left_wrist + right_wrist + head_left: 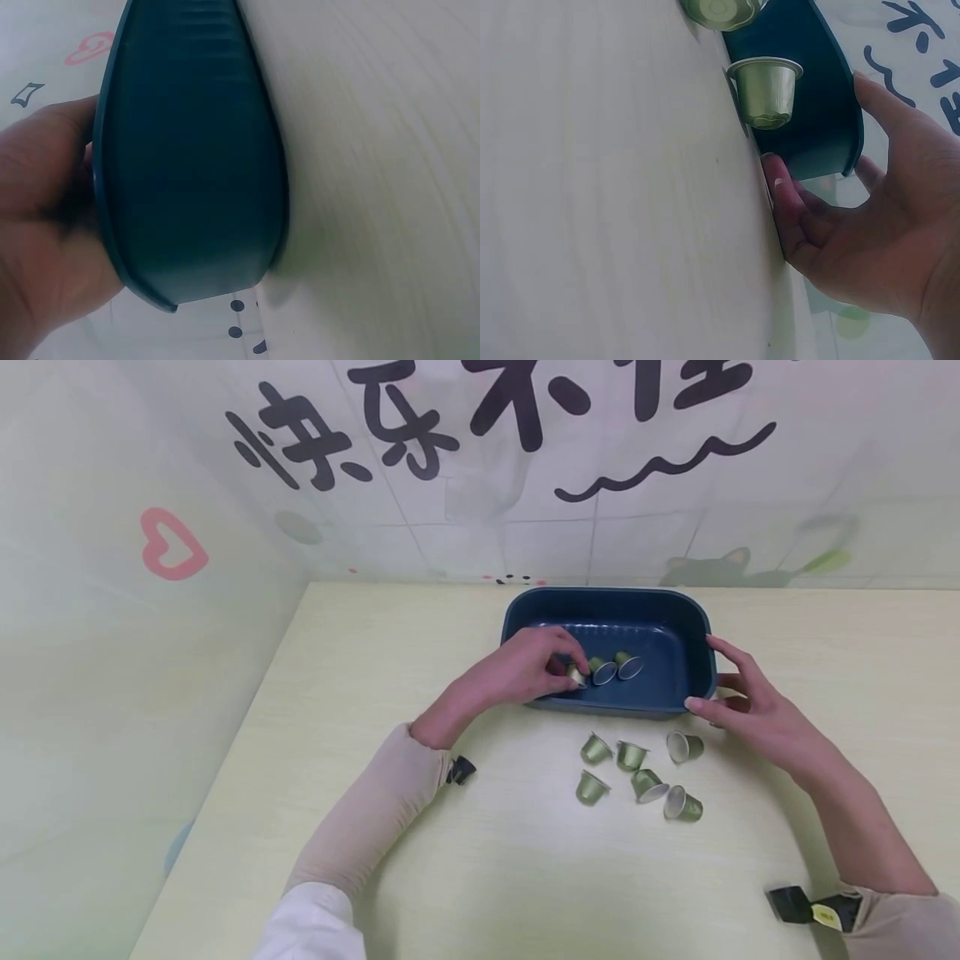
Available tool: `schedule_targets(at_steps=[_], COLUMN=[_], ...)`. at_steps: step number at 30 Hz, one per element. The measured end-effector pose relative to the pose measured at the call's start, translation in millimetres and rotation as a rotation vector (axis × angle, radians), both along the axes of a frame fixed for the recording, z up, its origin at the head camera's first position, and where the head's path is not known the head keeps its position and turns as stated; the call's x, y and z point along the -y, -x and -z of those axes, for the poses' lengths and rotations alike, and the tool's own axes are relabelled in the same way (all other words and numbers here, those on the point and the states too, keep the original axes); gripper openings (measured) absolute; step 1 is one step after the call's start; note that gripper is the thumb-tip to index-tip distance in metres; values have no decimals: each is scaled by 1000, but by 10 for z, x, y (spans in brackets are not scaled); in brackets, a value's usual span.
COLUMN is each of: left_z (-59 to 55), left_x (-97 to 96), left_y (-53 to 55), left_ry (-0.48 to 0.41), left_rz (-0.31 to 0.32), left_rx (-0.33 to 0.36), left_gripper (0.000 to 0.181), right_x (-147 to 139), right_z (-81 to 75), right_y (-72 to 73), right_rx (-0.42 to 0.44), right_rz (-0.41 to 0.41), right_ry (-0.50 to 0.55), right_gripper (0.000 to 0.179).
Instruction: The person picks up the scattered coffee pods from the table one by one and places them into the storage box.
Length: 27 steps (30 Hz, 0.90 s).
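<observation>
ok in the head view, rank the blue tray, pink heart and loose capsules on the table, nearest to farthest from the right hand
1. Blue tray: touching the right hand.
2. Loose capsules: in front of the tray, leftward.
3. Pink heart: far left, beyond the rest.

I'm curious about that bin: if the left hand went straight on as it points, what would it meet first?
Probably the middle capsule in the blue bin, just beyond the pinched capsule in the left hand, though exact depth is unclear.
</observation>
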<state>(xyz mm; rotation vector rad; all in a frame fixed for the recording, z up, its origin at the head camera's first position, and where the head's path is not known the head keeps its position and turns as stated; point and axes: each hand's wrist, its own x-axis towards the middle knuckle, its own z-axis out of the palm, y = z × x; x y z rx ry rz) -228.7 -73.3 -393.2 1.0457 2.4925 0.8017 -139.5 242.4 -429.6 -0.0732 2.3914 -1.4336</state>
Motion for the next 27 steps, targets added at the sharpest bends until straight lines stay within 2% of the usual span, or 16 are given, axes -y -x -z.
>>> schedule_targets(at_steps=[13,20,27], left_z=[-7,21,16], left_x=[-44,-81,-92], left_y=[16,37,26], left_ry=[47,83,100], left_rz=[-13,18,15], left_rx=[4,-57,-30], left_gripper=[18,18,18], right_x=[9,5,4], right_z=[-26,-32,-26], right_y=[2,-3,8], right_rx=[5,10,9], right_rz=[-2,-1,-2], right_ry=[-3,-5,-4], right_gripper=[87,86,86])
